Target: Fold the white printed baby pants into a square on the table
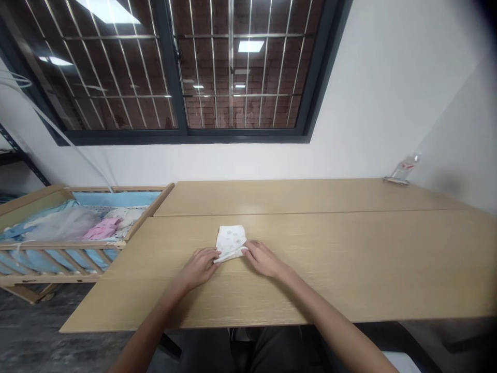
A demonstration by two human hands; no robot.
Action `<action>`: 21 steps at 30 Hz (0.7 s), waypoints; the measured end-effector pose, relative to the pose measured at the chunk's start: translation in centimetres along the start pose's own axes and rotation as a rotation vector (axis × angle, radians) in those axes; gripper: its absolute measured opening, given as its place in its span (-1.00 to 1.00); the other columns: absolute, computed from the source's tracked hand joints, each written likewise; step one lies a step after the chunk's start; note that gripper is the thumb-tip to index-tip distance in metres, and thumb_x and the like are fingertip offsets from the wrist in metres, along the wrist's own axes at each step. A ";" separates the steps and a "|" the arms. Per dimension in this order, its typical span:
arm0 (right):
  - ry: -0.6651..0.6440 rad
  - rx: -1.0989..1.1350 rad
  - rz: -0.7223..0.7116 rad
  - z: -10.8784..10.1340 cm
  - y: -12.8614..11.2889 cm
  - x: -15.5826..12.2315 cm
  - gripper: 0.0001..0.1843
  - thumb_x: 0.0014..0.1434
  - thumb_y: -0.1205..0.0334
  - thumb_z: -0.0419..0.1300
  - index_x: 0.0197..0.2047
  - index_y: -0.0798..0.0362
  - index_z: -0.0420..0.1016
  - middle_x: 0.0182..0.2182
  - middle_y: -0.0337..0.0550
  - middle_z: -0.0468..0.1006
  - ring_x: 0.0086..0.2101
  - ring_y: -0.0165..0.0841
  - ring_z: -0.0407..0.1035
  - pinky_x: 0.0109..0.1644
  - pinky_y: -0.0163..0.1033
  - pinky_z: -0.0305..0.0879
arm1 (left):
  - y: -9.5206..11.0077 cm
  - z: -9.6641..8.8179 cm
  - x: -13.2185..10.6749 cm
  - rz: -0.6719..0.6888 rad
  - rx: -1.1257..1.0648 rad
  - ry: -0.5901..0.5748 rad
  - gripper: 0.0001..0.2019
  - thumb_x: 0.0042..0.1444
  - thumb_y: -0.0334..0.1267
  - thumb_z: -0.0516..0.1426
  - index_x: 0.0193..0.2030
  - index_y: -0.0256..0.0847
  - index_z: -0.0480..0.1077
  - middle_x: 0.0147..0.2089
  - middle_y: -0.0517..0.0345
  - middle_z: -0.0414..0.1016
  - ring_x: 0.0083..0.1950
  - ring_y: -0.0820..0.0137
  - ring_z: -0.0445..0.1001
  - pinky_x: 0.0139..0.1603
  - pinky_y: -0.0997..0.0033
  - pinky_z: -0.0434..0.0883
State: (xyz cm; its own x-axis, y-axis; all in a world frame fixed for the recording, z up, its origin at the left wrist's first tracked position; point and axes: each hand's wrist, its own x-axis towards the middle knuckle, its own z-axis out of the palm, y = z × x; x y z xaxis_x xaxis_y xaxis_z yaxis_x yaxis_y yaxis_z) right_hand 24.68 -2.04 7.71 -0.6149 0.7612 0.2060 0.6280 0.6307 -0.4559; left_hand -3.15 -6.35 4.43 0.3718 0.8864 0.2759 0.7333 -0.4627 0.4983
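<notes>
A small white cloth (pixel 232 239) with faint grey prints lies on the wooden table, its near edge folded or rolled into a narrow band. My left hand (pixel 201 267) pinches the near left corner of this cloth between thumb and fingers. At the near right corner, my right hand (pixel 263 257) grips the same edge, fingers bent over it. The fingertips partly cover both corners. The far part of the cloth rests flat on the tabletop.
The light wooden table (pixel 368 264) has a seam across it. A clear bottle (pixel 406 167) stands tilted-looking at the far right, by a flat dark object (pixel 396 181). To the left is a wooden crib (pixel 130 233) with blue padding, a pink cloth (pixel 103 228) and other bedding. A barred window is ahead.
</notes>
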 end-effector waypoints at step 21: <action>0.182 -0.147 0.610 3.5 2.7 9.5 -0.61 0.50 0.07 -0.19 0.15 0.05 0.32 0.04 0.20 0.49 -0.06 -0.08 0.50 -0.04 -0.09 0.34 | 0.1 2.5 10.5 -0.582 0.351 0.013 -0.63 0.44 -0.12 -0.19 0.14 -0.18 0.31 -0.09 -0.21 0.62 -0.06 0.09 0.62 -0.07 0.18 0.42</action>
State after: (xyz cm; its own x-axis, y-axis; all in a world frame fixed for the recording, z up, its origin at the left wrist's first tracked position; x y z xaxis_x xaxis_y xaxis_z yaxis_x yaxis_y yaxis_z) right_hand 18.90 6.34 5.36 -0.0449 0.9943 0.0969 0.9052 0.0815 -0.4171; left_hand 2.25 3.00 5.36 -0.1451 0.9879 0.0547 0.9538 0.1249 0.2732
